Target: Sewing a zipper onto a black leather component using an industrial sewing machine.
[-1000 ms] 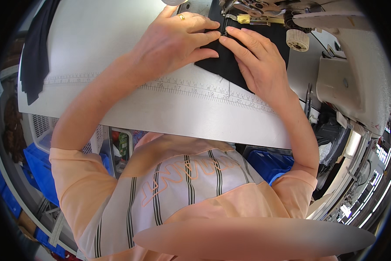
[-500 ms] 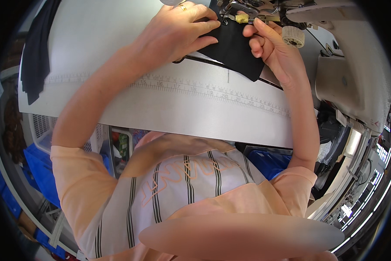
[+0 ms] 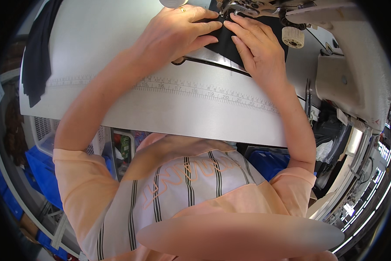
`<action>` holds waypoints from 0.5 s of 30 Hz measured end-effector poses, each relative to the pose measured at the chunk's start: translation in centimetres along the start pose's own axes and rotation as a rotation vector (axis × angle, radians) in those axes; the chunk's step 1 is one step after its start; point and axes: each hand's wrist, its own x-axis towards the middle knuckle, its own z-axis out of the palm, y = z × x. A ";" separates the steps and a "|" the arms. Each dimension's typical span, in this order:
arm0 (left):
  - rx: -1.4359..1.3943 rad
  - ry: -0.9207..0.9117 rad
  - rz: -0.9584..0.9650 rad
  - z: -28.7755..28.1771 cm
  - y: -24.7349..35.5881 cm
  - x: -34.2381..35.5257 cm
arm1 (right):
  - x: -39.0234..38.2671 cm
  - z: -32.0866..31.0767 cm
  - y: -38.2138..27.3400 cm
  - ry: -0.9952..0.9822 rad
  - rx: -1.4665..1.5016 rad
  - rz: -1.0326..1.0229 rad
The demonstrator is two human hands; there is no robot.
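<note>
A piece of black fabric [image 3: 231,51] lies at the needle area of a sewing machine [image 3: 352,65]. My left hand [image 3: 178,32] rests on the fabric's left part, its fingers stretched toward the presser foot [image 3: 225,14]. From the right, my right hand [image 3: 258,50] lies on the same fabric with its fingers extended, fingertips close to the foot and near my left fingertips. Both hands press down on the cloth rather than grip it. The fabric's far part is hidden behind the machine head and my hands.
The white table [image 3: 182,113] has a printed ruler scale along its front. More dark fabric [image 3: 38,56] hangs over its left side. A ribbed dial [image 3: 293,37] juts out beside my right hand. Blue bins [image 3: 43,174] and a white basket [image 3: 43,130] stand below.
My right hand has come down flat onto the fabric beside the foot, from a curled pose near a small yellow piece that no longer shows. My left hand has barely moved.
</note>
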 end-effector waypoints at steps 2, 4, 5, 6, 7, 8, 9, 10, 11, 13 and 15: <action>0.038 0.037 0.009 0.2 -0.3 0.0 | 0.2 0.1 0.2 0.001 0.004 0.011; 0.045 0.049 0.022 0.5 -0.3 -0.1 | 0.2 0.5 1.0 0.036 0.001 -0.032; 0.052 0.062 0.033 0.6 -0.4 0.0 | 0.1 0.5 1.3 0.069 -0.002 -0.075; 0.049 0.063 0.041 0.6 -0.3 0.2 | 0.0 0.3 1.4 0.071 -0.008 -0.072; 0.049 0.054 0.031 0.6 -0.3 0.3 | -0.1 0.2 1.5 0.040 0.008 -0.049; 0.049 0.045 0.023 0.6 -0.3 0.5 | -0.2 -0.1 1.7 0.010 0.023 -0.026; 0.046 0.046 0.030 1.0 -0.6 0.5 | -0.6 -1.0 1.4 0.012 0.016 -0.022; 0.094 0.109 0.047 1.5 -1.3 0.0 | -1.0 -2.3 0.7 -0.010 -0.018 -0.023; 0.136 0.170 0.068 1.8 -1.7 -0.4 | -1.7 -3.9 -0.1 -0.034 -0.056 -0.017; 0.144 0.137 0.024 2.0 -1.8 -0.8 | -3.1 -7.3 -1.1 0.046 -0.126 -0.080; 0.145 0.107 -0.012 1.9 -1.8 -0.6 | -4.8 -12.7 -1.3 0.114 -0.367 -0.069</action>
